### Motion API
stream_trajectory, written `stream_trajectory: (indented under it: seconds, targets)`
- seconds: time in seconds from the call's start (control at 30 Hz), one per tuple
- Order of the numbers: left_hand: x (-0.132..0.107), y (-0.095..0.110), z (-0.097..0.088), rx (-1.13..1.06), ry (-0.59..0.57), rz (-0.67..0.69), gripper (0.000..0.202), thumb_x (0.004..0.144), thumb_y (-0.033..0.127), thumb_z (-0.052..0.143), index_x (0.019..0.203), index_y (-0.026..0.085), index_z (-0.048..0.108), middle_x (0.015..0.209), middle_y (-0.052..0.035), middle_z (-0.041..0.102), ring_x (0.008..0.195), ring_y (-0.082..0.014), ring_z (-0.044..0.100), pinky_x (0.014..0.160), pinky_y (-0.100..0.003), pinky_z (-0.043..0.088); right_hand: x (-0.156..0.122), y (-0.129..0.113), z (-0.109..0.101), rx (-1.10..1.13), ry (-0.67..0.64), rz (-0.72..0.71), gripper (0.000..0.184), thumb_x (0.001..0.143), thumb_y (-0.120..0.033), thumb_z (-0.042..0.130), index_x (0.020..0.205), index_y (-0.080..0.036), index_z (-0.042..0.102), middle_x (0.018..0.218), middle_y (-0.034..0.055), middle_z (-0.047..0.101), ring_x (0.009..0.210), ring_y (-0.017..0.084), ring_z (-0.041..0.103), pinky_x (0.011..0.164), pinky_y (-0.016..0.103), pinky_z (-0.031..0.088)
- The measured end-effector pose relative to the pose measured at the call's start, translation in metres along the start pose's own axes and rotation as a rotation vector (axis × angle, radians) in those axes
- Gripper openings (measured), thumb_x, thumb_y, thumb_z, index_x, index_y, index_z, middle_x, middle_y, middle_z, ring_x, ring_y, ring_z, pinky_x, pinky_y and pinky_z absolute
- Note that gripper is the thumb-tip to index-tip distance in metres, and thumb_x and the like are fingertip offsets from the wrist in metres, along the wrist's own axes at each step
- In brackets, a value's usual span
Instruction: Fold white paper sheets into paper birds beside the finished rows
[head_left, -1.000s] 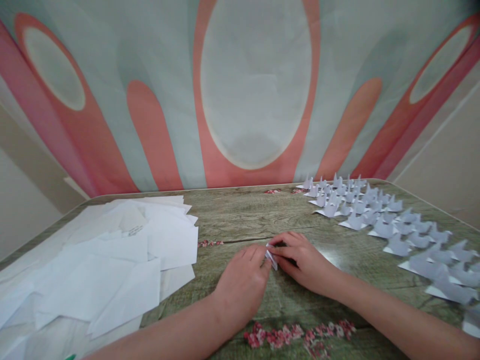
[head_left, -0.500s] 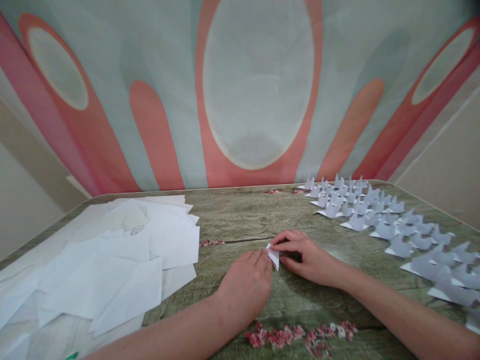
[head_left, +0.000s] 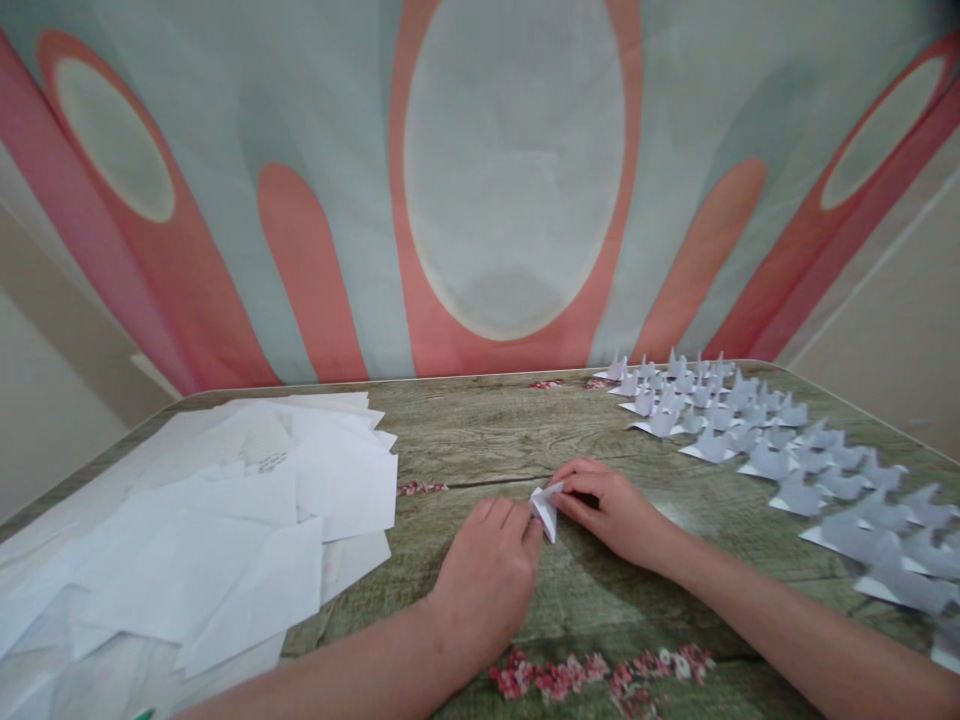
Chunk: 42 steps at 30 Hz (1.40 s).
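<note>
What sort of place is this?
Probably a tabletop papercraft workspace: the wood-patterned table carries loose white sheets on the left and many folded paper figures on the right.

Small folded white paper piece (head_left: 546, 518) against an olive-grey wood-grain tabletop (head_left: 465, 432)
From here I see pink-and-red blossom sprays (head_left: 555, 676) printed on that wood pattern, flat white paper sheets (head_left: 247, 590), one with dark marks, and pointed white paper birds (head_left: 796, 494) tinged lavender; a grey-green wall covering (head_left: 337, 100) carries coral bands and pale ovals.
</note>
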<state>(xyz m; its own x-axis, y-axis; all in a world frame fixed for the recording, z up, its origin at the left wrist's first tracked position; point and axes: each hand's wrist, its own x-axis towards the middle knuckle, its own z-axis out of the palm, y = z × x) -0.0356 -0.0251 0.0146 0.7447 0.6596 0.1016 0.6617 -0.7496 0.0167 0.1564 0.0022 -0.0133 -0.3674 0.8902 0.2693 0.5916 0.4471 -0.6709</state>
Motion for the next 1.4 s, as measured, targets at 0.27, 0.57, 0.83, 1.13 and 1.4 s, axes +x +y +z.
stream_trajectory:
  seconds: [0.27, 0.57, 0.83, 1.13, 1.4]
  targets:
    - [0.007, -0.011, -0.001, -0.297, 0.098, -0.054, 0.018, 0.086, 0.023, 0.044, 0.095, 0.019, 0.060, 0.094, -0.0037, 0.059, 0.093, -0.0200, 0.050, 0.087, -0.037, 0.036, 0.003, 0.004, 0.005, -0.003, 0.059, 0.032, 0.019, 0.085, -0.020, 0.052, 0.067, -0.018, 0.059, 0.080, 0.0027, 0.058, 0.079, 0.016, 0.052, 0.074, 0.030, 0.040]
    - [0.021, -0.024, 0.016, -0.481, 0.209, -0.298, 0.024, 0.073, 0.044, 0.063, 0.078, 0.021, 0.061, 0.083, -0.0007, 0.057, 0.088, -0.0198, 0.050, 0.075, -0.032, 0.036, 0.003, 0.008, 0.006, -0.018, 0.084, 0.060, 0.018, 0.082, -0.022, 0.055, 0.064, -0.018, 0.057, 0.083, 0.0033, 0.056, 0.082, 0.017, 0.051, 0.075, 0.032, 0.040]
    - [0.022, -0.025, 0.015, -0.482, 0.196, -0.327, 0.026, 0.067, 0.036, 0.070, 0.083, 0.020, 0.058, 0.088, -0.0006, 0.058, 0.091, -0.0207, 0.050, 0.077, -0.033, 0.036, 0.004, 0.006, 0.005, -0.073, 0.066, 0.076, 0.019, 0.081, -0.024, 0.057, 0.064, -0.018, 0.057, 0.085, 0.0037, 0.056, 0.084, 0.018, 0.050, 0.076, 0.033, 0.040]
    - [0.022, -0.026, 0.014, -0.547, 0.194, -0.294, 0.036, 0.064, 0.029, 0.073, 0.095, 0.022, 0.056, 0.090, 0.0014, 0.060, 0.090, -0.0200, 0.051, 0.077, -0.032, 0.036, 0.007, 0.003, 0.008, -0.108, 0.073, 0.100, 0.015, 0.078, -0.022, 0.061, 0.064, -0.017, 0.060, 0.085, 0.0041, 0.055, 0.084, 0.018, 0.048, 0.077, 0.035, 0.038]
    - [0.021, -0.025, 0.014, -0.506, 0.191, -0.275, 0.035, 0.066, 0.032, 0.072, 0.095, 0.021, 0.057, 0.093, 0.0001, 0.060, 0.091, -0.0206, 0.051, 0.078, -0.033, 0.037, 0.005, 0.003, 0.010, -0.124, 0.157, 0.129, 0.012, 0.073, -0.022, 0.065, 0.069, -0.019, 0.054, 0.081, 0.0023, 0.054, 0.081, 0.019, 0.048, 0.071, 0.033, 0.039]
